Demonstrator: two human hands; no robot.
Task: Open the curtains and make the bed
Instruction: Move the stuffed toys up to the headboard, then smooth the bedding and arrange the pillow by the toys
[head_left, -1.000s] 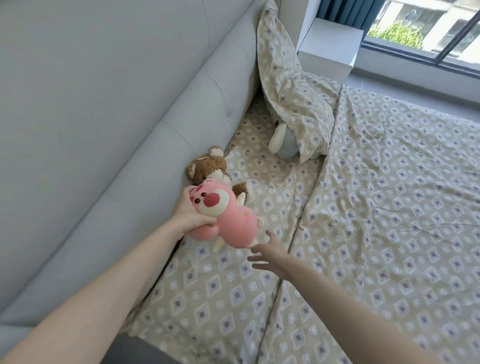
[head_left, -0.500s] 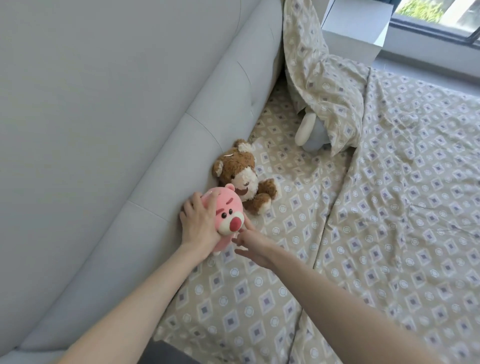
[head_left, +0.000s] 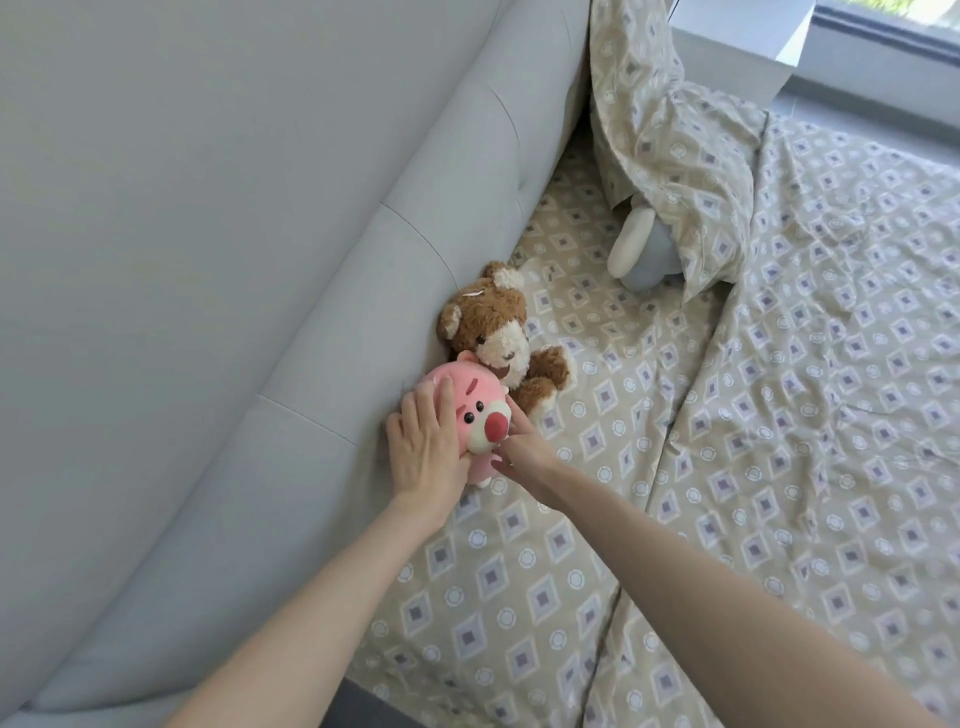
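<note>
A pink plush bear (head_left: 480, 415) stands upright on the patterned beige sheet (head_left: 545, 571), against the grey padded headboard (head_left: 260, 260). My left hand (head_left: 426, 447) wraps around the left side of its head. My right hand (head_left: 522, 447) holds its right side below the snout, fingers curled on it. A brown teddy bear (head_left: 493, 322) sits right behind it, touching it, also leaning on the headboard. A patterned pillow (head_left: 670, 130) stands against the headboard farther back. The matching duvet (head_left: 831, 364) lies spread over the right part of the bed.
A pale blue and white plush toy (head_left: 636, 249) pokes out from under the pillow. A white bedside cabinet (head_left: 737, 47) stands at the bed's far corner, below a window sill (head_left: 883, 31).
The pink bear was carried in the air by my left hand; it now stands against the headboard beside the brown teddy. My right hand has come onto it. The view moved closer.
</note>
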